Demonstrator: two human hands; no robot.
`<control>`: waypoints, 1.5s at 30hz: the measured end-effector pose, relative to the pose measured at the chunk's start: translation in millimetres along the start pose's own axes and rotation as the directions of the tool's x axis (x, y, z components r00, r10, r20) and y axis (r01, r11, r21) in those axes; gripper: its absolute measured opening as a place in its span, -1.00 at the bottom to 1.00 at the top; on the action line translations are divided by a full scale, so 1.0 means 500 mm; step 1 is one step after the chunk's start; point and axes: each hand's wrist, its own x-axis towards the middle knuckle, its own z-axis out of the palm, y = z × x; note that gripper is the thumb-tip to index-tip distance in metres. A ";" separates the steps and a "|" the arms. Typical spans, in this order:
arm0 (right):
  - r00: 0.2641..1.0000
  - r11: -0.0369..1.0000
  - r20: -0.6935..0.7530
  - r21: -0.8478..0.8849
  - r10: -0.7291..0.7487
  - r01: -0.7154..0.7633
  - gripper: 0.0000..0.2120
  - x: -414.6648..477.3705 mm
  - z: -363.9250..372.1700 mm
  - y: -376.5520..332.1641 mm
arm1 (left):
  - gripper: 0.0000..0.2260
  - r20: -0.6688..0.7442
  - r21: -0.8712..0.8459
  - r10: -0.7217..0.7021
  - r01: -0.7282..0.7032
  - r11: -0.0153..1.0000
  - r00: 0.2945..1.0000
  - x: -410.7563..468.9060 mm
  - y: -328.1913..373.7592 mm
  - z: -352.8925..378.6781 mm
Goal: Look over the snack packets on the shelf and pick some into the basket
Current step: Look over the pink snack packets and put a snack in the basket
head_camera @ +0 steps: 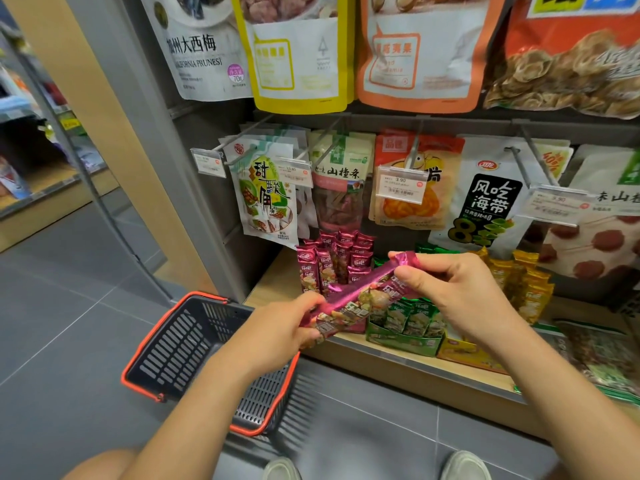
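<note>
Held item: one long magenta snack packet [360, 299], stretched at a slant between both hands, its upper end to the right, its lower end to the left.
Left hand [287, 327]: closed around the lower end of the magenta snack packet, fingers curled over it.
Right hand [450, 289]: pinched on the upper end of the packet, thumb and forefinger together on the foil, other fingers curled.
Basket [166, 344]: dark slatted plastic with an orange rim, on the grey floor [62, 323], below and to the left of the left hand; the left forearm crosses over its near corner. No contents visible in the part that shows.
Shelf [398, 362]: wooden ledge directly behind and below both hands.
Stock behind the hands: upright magenta packets [336, 261] of the same design, just beyond the left hand.
Stock under the right hand: green packets [405, 320] in a green display box.
Stock right of the right hand: yellow packets [523, 282].
Stock above the hands: hanging pouches [408, 181] on pegs with white price tags [401, 188].
Below the arms: two light shoes [464, 465] at the bottom edge.
</note>
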 end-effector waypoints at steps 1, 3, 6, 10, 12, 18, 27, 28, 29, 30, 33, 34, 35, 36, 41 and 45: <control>0.998 0.999 -0.051 -0.033 -0.028 0.026 -0.87 0.001 0.000 0.002 | -0.71 0.025 -0.013 -0.004 0.004 1.000 1.000 0.003 0.000 0.007; 0.986 0.993 -0.150 -0.099 -0.072 0.058 -0.88 0.004 0.000 0.005 | -0.73 0.049 -0.126 -0.020 0.026 0.992 0.999 0.008 0.003 0.016; 0.966 1.000 -0.258 -0.002 0.025 -0.026 -0.80 0.010 -0.005 0.008 | -0.67 0.052 -0.357 -0.115 0.126 0.925 0.992 0.015 0.007 0.014; 0.911 0.942 -0.285 0.242 0.300 -0.234 -0.72 0.020 -0.009 0.011 | -0.71 0.078 -0.412 -0.150 0.169 0.895 0.985 0.009 0.000 0.004; 0.893 0.922 -0.299 0.296 0.337 -0.249 -0.74 0.023 -0.010 0.011 | -0.78 0.101 -0.416 -0.113 0.145 0.898 0.988 0.005 -0.001 0.003; 0.876 0.939 -0.405 0.315 0.262 -0.136 -0.77 0.034 -0.014 0.008 | -0.76 0.167 -0.542 -0.085 0.164 0.824 0.982 0.000 -0.017 -0.003; 0.977 0.989 0.212 -0.148 -0.001 0.033 -0.66 0.018 0.000 -0.029 | -0.67 -0.021 -0.191 -0.108 0.102 0.976 0.994 0.065 -0.036 -0.009; 0.989 0.977 0.145 -0.201 -0.039 0.068 -0.69 0.019 0.003 -0.027 | -0.66 -0.041 -0.194 -0.092 0.083 0.978 0.995 0.080 -0.037 -0.009; 0.995 0.969 0.063 -0.232 -0.073 0.086 -0.72 0.021 0.007 -0.025 | -0.64 -0.063 -0.203 -0.087 0.072 0.976 0.994 0.095 -0.040 -0.007; 0.995 0.965 -0.020 -0.245 -0.100 0.092 -0.73 0.024 0.010 -0.023 | -0.59 -0.096 -0.182 -0.081 0.062 0.981 0.992 0.112 -0.046 -0.006; 0.962 0.933 -0.182 -0.335 -0.203 0.133 -0.73 0.039 0.018 -0.021 | -0.53 -0.237 0.036 0.011 -0.002 0.999 0.972 0.167 -0.073 -0.007; 0.950 0.903 -0.193 -0.401 -0.245 0.152 -0.71 0.047 0.022 -0.021 | -0.55 -0.265 0.104 0.057 -0.030 0.994 0.962 0.186 -0.081 -0.009; 0.942 0.869 -0.186 -0.466 -0.278 0.165 -0.67 0.057 0.027 -0.021 | -0.57 -0.269 0.168 0.101 -0.056 0.984 0.958 0.207 -0.087 -0.011; 0.939 0.835 -0.169 -0.522 -0.300 0.173 -0.64 0.069 0.033 -0.019 | -0.58 -0.255 0.228 0.140 -0.081 0.970 0.957 0.231 -0.089 -0.012; 0.940 0.733 -0.134 -0.664 -0.313 0.149 -0.58 0.125 0.050 0.005 | -0.52 -0.128 0.465 0.246 -0.161 0.870 0.961 0.338 -0.084 0.002; 0.943 0.697 -0.091 -0.697 -0.319 0.168 -0.56 0.136 0.065 0.043 | -0.47 -0.029 0.527 0.183 -0.140 0.838 0.983 0.390 -0.102 0.027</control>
